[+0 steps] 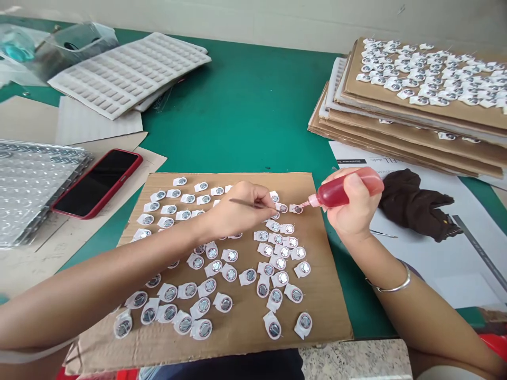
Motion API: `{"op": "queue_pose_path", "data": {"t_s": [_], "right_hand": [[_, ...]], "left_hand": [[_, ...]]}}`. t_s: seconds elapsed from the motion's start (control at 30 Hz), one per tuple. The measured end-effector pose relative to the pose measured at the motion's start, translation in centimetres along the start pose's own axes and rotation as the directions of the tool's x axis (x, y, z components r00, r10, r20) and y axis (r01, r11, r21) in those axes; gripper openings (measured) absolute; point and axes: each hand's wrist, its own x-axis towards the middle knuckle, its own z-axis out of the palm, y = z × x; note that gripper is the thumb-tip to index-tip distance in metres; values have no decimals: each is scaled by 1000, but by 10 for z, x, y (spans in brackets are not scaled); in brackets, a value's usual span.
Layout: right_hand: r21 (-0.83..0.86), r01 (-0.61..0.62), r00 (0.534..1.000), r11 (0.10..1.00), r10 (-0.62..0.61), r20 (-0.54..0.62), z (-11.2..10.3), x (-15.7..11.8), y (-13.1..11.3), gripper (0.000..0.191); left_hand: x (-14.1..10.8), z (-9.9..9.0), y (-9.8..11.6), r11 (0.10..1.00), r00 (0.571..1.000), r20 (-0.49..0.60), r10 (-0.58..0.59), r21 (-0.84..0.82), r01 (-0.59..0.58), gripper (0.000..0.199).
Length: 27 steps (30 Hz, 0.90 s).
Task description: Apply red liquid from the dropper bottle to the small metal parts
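A brown cardboard sheet [237, 332] lies before me, bearing many small white pieces with round silvery discs. My left hand [247, 207] is over its upper middle, pinching a thin dark stick-like tool [242, 202] whose tip is hidden by the fingers. At the upper right of the sheet, my right hand [352, 211] is wrapped round a soft bottle of red liquid [336, 191]. The bottle is tilted, and its narrow nozzle points left, at or just over the disc of a white piece [295, 209].
Stacked cardboard sheets [420, 119] with more white pieces stand at the back right. A dark cloth item [415, 203] lies on white paper to the right. At left are a red-edged phone [99, 182], bubble wrap [35, 184], white trays [130, 71] and a clear plastic box [79, 45].
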Motion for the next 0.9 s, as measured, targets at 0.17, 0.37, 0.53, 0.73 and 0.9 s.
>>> {"op": "queue_pose_path", "data": {"t_s": [0.17, 0.37, 0.53, 0.73, 0.9], "right_hand": [[78, -62, 998, 995, 61, 15, 6, -6, -3, 17], [37, -78, 997, 996, 79, -12, 7, -10, 3, 20], [5, -67, 998, 998, 67, 1, 7, -10, 3, 21], [25, -77, 997, 997, 76, 12, 8, -10, 2, 19], [-55, -90, 995, 994, 93, 44, 11, -14, 2, 20]], "left_hand": [[-30, 1, 1, 980, 992, 87, 96, 165, -109, 15], [-34, 12, -4, 971, 988, 66, 140, 188, -150, 15], [-33, 16, -5, 965, 986, 50, 160, 202, -166, 15], [-33, 16, -7, 963, 984, 56, 170, 201, -178, 15], [-33, 16, -3, 908, 959, 123, 257, 308, -283, 20]]}}
